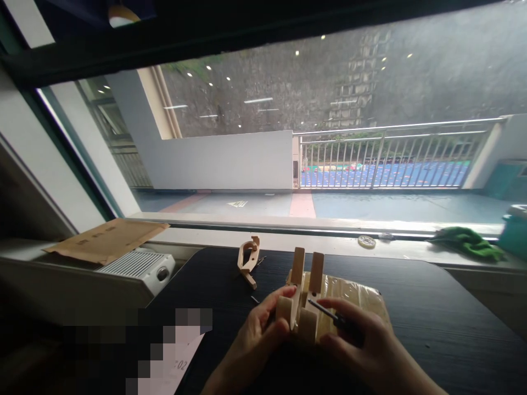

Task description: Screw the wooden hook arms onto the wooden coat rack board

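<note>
Right fingers [335, 305] grip screwdriver [331, 315]; paper [187, 351] reads "02".

One head cam, worn: looks forward and down, table [432, 312] close below, windowsill [313, 244] along its far edge, railing [378, 159] well beyond.

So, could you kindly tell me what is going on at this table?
A person's left hand steadies a wooden piece at a tape-wrapped package on the dark table. The right hand holds a screwdriver-like tool, its tip at the wood near a small hole. A second wooden piece lies farther back, to the left.
</note>
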A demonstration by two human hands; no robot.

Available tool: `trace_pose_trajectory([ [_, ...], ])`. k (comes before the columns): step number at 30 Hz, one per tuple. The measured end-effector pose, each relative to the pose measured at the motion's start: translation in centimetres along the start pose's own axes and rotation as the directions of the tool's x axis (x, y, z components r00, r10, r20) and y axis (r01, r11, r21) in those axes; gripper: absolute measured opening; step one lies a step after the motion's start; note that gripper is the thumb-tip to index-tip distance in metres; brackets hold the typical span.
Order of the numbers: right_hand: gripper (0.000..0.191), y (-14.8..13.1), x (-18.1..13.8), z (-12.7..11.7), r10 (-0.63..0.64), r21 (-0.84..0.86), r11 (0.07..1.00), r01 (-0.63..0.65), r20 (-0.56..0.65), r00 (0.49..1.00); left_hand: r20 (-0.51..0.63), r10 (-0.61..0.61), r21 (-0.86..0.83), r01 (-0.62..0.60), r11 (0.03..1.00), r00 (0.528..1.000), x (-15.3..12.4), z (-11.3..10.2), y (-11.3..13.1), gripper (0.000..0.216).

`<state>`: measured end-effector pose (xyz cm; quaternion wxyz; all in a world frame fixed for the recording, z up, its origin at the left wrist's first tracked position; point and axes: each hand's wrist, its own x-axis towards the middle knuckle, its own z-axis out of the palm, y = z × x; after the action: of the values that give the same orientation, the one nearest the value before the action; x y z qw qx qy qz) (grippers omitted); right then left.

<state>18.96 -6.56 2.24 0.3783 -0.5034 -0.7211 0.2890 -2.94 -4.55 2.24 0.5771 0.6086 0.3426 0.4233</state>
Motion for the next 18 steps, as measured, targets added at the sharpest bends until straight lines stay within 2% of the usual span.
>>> trace_pose_trajectory([
  [3, 0.038, 0.2, 0.2, 0.9, -0.083, -0.072, 0.994, 0.084, 0.023, 0.996, 0.020, 0.070, 0.153, -0.073, 0.986, 0.997, -0.5, 0.6, -0.7, 0.054],
  [5, 0.023, 0.0, 0.3, 1.2, -0.154, -0.090, 0.983, 0.157, 0.043, 0.987, 0.002, 0.108, 0.249, -0.105, 0.963, 0.994, -0.3, 0.9, -1.2, 0.050],
  [7, 0.006, -0.2, 0.3, 1.4, -0.215, -0.108, 0.970, 0.219, 0.044, 0.976, -0.025, 0.149, 0.332, -0.132, 0.934, 0.989, -0.1, 1.0, -1.5, 0.055],
  [14, 0.010, 0.2, -0.2, 3.0, -0.336, -0.177, 0.929, 0.326, -0.028, 0.941, -0.109, 0.300, 0.484, -0.213, 0.849, 0.948, 0.2, 1.7, -2.7, 0.060],
  [18, 0.010, 0.5, -0.7, 2.8, -0.363, -0.245, 0.910, 0.335, -0.079, 0.928, -0.103, 0.283, 0.516, -0.192, 0.835, 0.954, 0.3, 1.4, -2.4, 0.058],
])
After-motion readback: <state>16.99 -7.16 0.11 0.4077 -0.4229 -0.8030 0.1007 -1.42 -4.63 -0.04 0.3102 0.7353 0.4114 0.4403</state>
